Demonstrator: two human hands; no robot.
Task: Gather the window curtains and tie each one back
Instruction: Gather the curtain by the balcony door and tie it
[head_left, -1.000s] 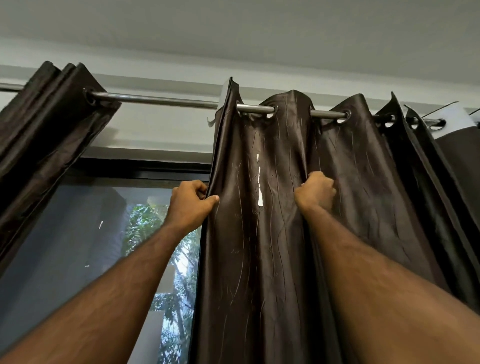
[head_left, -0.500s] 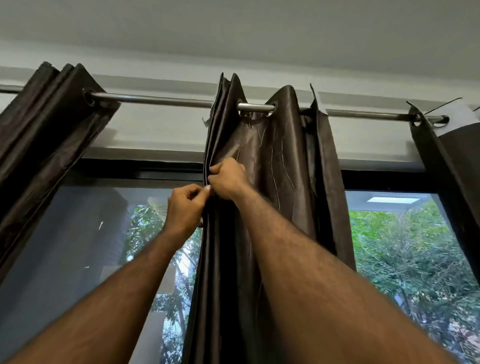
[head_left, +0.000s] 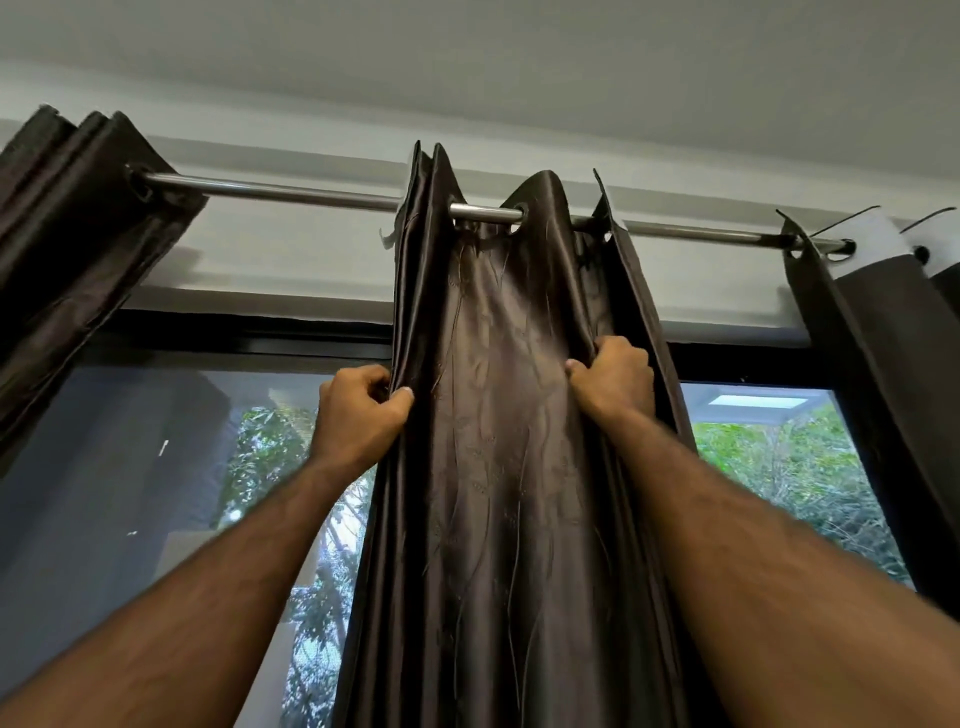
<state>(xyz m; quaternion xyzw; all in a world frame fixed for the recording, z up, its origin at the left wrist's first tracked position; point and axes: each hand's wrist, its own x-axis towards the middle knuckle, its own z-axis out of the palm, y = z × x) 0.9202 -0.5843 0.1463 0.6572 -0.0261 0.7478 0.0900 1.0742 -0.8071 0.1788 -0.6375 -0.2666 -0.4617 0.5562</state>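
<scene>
Window (head_left: 130, 467) fills lower view, trees beyond; rod (head_left: 291, 191) runs across above it. Three curtains on rod: left curtain (head_left: 67, 249) bunched at far left, right curtain (head_left: 883, 364) at far right, middle curtain (head_left: 498, 441) hanging centre, well apart from both. Middle curtain dark brown, satiny, crinkled with thin vertical lines; eyelets threaded on rod, top partly pleated, one broad face open between the hands. Left hand (head_left: 361, 410) closed on stacked folds at its left edge, thumb pinching on front, likely to keep gathered pleats together. Right hand (head_left: 613, 382) fisted round right-edge folds, probably to draw them across. No tie visible; gathering seems unfinished.
</scene>
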